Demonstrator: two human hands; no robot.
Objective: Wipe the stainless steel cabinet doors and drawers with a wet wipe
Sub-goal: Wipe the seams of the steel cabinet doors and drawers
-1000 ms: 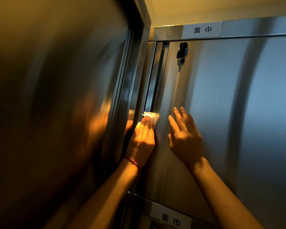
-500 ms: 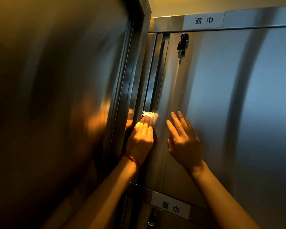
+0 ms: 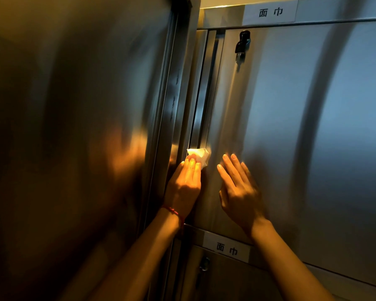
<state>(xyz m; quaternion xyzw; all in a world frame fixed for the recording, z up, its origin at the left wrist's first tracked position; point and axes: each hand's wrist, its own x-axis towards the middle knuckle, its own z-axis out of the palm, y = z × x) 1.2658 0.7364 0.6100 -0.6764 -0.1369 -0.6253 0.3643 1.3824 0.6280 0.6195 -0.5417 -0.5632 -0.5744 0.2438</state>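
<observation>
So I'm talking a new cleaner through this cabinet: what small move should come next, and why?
Probably slide the left hand with the wet wipe upward along the door's left edge. The wipe sits low on that edge, with bare steel above it up to the key, while the right hand rests flat on the door, seemingly steadying it.

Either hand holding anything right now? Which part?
Left hand presses the wet wipe against the cabinet door under its fingertips, at the wipe's lower edge. Right hand holds nothing, flat on the door.
</observation>
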